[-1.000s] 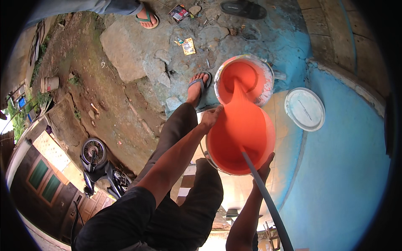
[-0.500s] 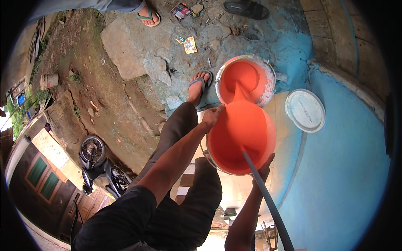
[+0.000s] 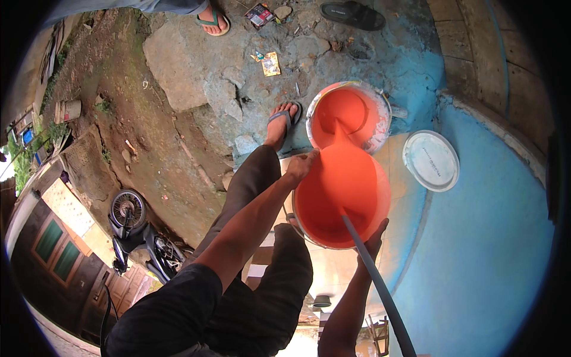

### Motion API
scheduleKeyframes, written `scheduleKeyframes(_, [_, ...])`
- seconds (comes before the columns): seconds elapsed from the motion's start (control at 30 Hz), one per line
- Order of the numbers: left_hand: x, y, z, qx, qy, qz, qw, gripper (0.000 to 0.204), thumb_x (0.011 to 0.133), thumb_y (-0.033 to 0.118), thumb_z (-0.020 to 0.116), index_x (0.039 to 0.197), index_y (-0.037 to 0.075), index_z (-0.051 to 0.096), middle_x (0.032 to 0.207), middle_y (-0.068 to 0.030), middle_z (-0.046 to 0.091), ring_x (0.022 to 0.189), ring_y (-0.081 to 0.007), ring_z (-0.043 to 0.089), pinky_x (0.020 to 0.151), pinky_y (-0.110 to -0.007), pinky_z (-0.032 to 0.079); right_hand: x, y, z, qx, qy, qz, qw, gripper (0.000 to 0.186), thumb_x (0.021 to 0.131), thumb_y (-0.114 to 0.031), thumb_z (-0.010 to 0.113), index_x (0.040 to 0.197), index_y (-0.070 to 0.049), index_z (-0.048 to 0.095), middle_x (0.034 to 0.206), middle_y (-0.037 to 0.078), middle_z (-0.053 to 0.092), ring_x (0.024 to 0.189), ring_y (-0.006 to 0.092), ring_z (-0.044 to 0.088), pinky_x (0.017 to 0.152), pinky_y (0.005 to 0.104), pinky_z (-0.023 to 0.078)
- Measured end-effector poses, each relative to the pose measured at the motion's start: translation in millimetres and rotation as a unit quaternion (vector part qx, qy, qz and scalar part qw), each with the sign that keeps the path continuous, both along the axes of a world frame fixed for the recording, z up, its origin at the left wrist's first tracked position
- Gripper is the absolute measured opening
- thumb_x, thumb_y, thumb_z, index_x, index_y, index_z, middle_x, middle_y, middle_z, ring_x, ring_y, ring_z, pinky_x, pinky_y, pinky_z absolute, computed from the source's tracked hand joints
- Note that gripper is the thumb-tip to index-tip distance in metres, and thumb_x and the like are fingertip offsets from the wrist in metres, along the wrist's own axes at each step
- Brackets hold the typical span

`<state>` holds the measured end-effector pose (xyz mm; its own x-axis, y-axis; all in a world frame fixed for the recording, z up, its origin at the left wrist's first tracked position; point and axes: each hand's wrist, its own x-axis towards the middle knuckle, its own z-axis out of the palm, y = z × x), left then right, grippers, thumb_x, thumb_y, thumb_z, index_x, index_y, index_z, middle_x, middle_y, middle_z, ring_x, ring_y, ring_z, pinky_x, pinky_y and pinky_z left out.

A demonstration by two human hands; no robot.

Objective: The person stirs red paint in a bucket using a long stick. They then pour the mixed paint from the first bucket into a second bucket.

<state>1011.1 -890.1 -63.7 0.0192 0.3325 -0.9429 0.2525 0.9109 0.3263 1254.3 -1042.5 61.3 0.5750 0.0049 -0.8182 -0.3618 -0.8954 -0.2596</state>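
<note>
A bucket (image 3: 385, 184) of orange paint (image 3: 333, 187) is tilted away from me. The paint runs over its far lip in a stream into a second bucket (image 3: 381, 131), which stands on the ground just beyond and has a paint-smeared white rim. My left hand (image 3: 303, 166) grips the tilted bucket's left rim near the pouring lip. At the near right, my right hand (image 3: 375, 239) holds the bucket's lower side, its palm partly hidden. A long dark pole (image 3: 380, 284) rests with one end in the paint and passes across my right hand.
A white lid (image 3: 431, 160) lies to the right beside the blue painted wall (image 3: 476, 238). Ahead are a black sandal (image 3: 352, 15), litter (image 3: 270, 63) and another person's sandalled foot (image 3: 214, 22). A motorcycle (image 3: 143, 238) stands at the left, on bare earth.
Hardly anything differs: both hands keep their hold and paint still streams into the far bucket. The view has shifted very slightly.
</note>
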Motion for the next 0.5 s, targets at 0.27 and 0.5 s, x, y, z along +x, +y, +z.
scheduleKeyframes(0.27, [0, 4, 3, -0.03, 0.008, 0.001, 1.0, 0.081, 0.081, 0.064, 0.052, 0.11, -0.011, 0.057, 0.102, -0.0214, 0.062, 0.094, -0.0262, 0.059, 0.082, -0.035, 0.045, -22, 55, 48, 0.019, 0.079, 0.031, 0.996, 0.084, 0.082, -0.075, 0.034, 0.122, -0.003, 0.051, 0.083, 0.006, 0.06, 0.053, 0.0108, 0.048, 0.041, 0.0217, 0.035])
scheduleKeyframes(0.5, [3, 6, 4, -0.03, 0.014, 0.006, 0.999, 0.08, 0.081, 0.064, 0.053, 0.107, -0.012, 0.058, 0.099, -0.0217, 0.063, 0.092, -0.0246, 0.059, 0.08, -0.034, 0.046, -9, 32, 19, 0.002, 0.015, -0.018, 1.0, 0.087, 0.081, -0.075, 0.034, 0.125, -0.002, 0.049, 0.095, 0.01, 0.062, 0.064, 0.0143, 0.055, 0.046, 0.0244, 0.043])
